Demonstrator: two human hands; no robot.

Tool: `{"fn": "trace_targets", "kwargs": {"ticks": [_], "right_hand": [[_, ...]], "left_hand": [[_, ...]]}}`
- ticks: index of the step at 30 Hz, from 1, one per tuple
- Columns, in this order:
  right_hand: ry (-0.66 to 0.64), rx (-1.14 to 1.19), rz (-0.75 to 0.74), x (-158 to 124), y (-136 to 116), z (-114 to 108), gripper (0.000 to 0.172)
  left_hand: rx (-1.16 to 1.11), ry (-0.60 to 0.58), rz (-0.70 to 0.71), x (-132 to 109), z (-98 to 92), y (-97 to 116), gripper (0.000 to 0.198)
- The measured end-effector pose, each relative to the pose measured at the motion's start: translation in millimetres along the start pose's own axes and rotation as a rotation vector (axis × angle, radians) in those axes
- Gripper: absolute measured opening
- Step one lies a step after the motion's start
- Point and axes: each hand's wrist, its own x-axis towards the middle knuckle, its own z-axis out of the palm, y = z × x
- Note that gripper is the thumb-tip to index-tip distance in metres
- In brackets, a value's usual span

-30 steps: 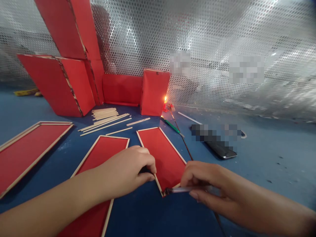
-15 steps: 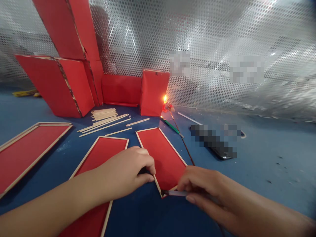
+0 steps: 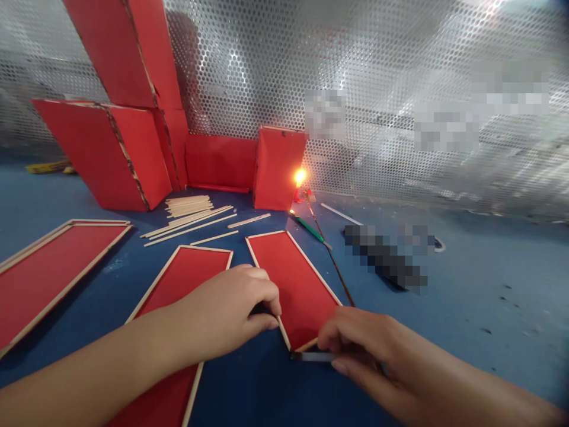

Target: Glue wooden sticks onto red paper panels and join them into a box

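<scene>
Perforated metal (image 3: 249, 77) backs the blue surface (image 3: 462, 308) bearing the rightmost red panel (image 3: 296, 279); the left hand (image 3: 242, 302) pinches the panel's left edge, the right hand (image 3: 368, 344) holds a translucent stick (image 3: 315, 356) at the panel's near corner.

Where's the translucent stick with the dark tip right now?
In the head view, the translucent stick is low and just right of centre, held in the right hand, its dark tip at the near corner of the rightmost framed red panel.
</scene>
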Motion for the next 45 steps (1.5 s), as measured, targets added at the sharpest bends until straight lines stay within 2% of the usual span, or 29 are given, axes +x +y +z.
{"fn": "trace_targets", "kwargs": {"ticks": [12, 25, 34, 45], "right_hand": [[0.095, 0.016, -0.137, -0.2, 4.8, 14.2, 0.023], [0.184, 0.025, -0.185, 1.9, 12.4, 22.8, 0.023], [0.186, 0.02, -0.201, 2.9, 13.2, 24.3, 0.026], [0.195, 0.055, -0.219, 4.4, 13.7, 20.1, 0.02]], "left_hand": [[-0.004, 0.018, -0.001, 1.9, 1.2, -3.8, 0.005], [-0.022, 0.025, 0.019, 2.6, 2.2, -5.5, 0.005], [-0.034, 0.025, 0.008, 5.1, 2.0, -4.9, 0.006], [-0.061, 0.012, -0.013, 6.1, 0.5, -3.8, 0.005]]}}
